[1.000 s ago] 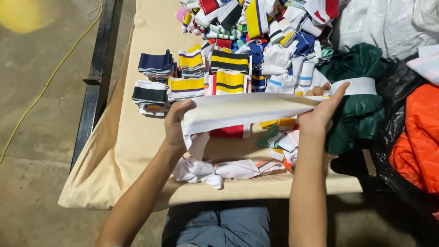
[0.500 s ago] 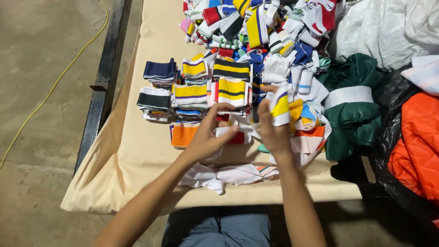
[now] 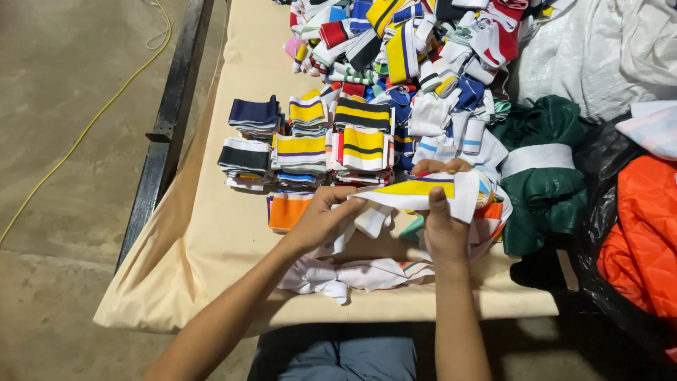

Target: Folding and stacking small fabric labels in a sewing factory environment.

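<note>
In the head view, a white band with yellow stripe (image 3: pixel 423 190) is held above the cloth-covered table (image 3: pixel 226 233), just in front of the folded stacks (image 3: pixel 310 144). Its left end is pinched by the left hand (image 3: pixel 321 219); the right hand (image 3: pixel 444 226) is closed around its right part, fingers clamped.

White sack (image 3: pixel 599 49), perhaps plastic packaging, lies at the table's far right.
</note>
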